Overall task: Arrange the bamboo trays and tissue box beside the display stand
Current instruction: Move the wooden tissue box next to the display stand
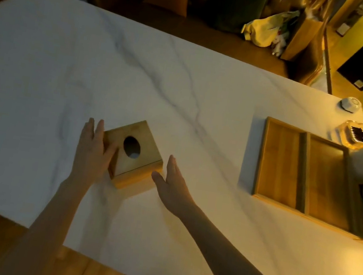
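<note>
Flat hands (93, 149) apparently flank tissue box (134, 153)

Person, head view: left hand (93, 149) and right hand (173, 183) bare, no gloves, rings, watch or bracelets visible; both forearms uncovered to the frame edge, with no sleeve in sight; fingers long and slender, nails short.

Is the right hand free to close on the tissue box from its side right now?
Probably yes. The right hand is open beside the tissue box, apparently just short of touching it, with only bare marble table between them. The left hand rests on the opposite side.
</note>
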`<move>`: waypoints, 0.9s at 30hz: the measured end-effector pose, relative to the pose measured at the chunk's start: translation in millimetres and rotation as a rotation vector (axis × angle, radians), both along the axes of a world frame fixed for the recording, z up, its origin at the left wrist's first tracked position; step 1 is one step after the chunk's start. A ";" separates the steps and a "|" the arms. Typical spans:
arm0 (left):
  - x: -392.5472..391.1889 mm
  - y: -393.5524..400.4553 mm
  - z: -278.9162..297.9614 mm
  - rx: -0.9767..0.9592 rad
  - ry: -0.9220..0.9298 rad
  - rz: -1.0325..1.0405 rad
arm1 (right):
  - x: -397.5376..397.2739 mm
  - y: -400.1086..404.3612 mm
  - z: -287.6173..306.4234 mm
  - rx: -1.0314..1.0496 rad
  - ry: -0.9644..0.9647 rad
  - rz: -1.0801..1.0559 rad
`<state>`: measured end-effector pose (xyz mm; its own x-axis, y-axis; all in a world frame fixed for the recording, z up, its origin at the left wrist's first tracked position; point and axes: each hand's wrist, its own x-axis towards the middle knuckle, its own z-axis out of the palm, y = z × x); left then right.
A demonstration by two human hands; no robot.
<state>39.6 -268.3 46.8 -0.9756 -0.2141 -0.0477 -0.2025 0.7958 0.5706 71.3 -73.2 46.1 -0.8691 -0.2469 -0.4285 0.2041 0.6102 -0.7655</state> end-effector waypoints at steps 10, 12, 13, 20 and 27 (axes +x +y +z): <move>-0.6 -0.4 -8.2 0.492 -0.091 0.162 | 6.1 -25.4 -1.4 -0.227 -0.122 -0.276; -7.7 1.1 -5.3 0.557 -0.123 0.148 | 8.9 -25.3 -0.7 -0.218 -0.100 -0.329; -11.3 1.6 -3.8 0.588 -0.146 0.136 | 9.8 -24.3 0.0 -0.219 -0.093 -0.345; -17.1 14.8 -4.2 0.638 -0.201 0.082 | 16.7 -9.2 1.6 -0.269 -0.086 -0.417; -8.2 62.3 7.6 0.540 -0.094 0.000 | 26.2 37.5 10.1 -0.279 0.055 -0.465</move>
<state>31.4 -206.0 54.4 -0.9618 -0.1353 -0.2379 -0.2726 0.3951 0.8773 97.5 -35.7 56.1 -0.9330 0.0709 -0.3528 0.3593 0.2377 -0.9024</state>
